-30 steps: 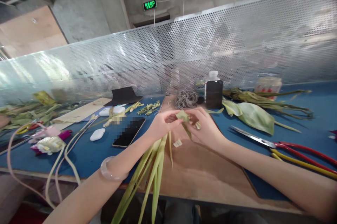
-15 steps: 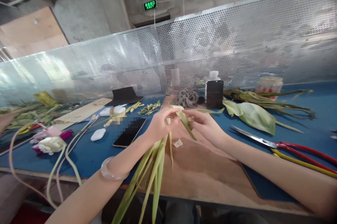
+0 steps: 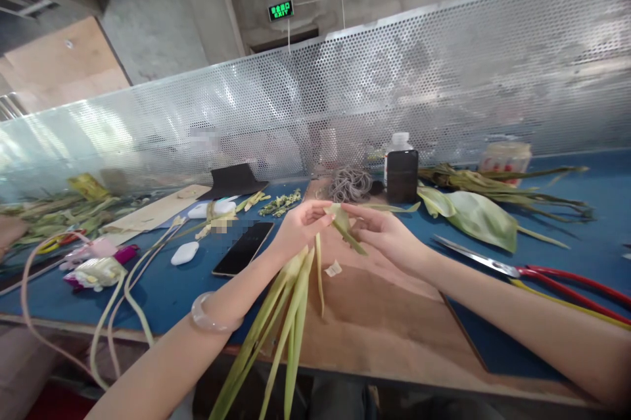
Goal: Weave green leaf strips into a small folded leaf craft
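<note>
Between my two hands is a pale green leaf strip (image 3: 349, 236), its free end slanting down to the right over the brown board (image 3: 374, 321). My left hand (image 3: 304, 226) pinches it from the left, thumb and fingers together. My right hand (image 3: 377, 228) closes on its other side with curled fingers. Below my left hand, a bundle of long green leaves (image 3: 290, 302) fans down past the table edge. One thin leaf strip (image 3: 320, 275) hangs apart from them. A small pale scrap (image 3: 333, 269) lies on the board under my hands.
Right of my forearm lie red-and-yellow-handled scissors (image 3: 517, 272) and a broad leaf (image 3: 483, 219). Behind my hands are a grey cord coil (image 3: 351, 185) and a bottle (image 3: 401, 173). To the left are a phone (image 3: 245, 250) and a white case (image 3: 185, 254). A perforated metal screen (image 3: 256, 111) runs behind.
The leaf strip has turned slightly between my hands, and its pale upper fold no longer stands above the fingers. Both hands stay in nearly the same place.
</note>
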Demonstrator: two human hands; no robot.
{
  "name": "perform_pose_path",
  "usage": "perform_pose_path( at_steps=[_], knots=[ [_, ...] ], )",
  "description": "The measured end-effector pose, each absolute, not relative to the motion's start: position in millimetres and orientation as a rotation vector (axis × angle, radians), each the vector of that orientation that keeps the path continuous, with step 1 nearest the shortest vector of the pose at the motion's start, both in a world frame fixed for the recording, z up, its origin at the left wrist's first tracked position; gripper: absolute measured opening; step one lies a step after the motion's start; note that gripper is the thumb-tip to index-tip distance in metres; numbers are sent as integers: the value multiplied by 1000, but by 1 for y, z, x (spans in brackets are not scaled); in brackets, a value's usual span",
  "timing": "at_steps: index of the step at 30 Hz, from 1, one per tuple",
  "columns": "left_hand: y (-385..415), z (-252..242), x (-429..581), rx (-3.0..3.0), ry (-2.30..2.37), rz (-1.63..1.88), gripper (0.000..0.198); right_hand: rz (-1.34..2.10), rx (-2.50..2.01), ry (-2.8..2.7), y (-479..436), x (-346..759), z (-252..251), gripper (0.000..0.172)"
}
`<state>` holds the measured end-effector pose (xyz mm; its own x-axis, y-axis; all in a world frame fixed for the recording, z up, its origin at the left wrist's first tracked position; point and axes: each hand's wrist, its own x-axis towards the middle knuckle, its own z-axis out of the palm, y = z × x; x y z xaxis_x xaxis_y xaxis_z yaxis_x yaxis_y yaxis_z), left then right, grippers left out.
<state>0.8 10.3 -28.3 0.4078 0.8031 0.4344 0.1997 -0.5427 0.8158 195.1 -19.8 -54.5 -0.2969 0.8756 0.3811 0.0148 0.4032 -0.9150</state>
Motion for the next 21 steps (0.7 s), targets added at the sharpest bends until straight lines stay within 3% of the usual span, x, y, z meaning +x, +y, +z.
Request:
perform_pose_path(
  at_steps=[21],
  knots=[
    [17, -33, 4, 1543, 785, 1040, 46, 801, -863, -1748, -18, 193, -60, 43]
  ],
)
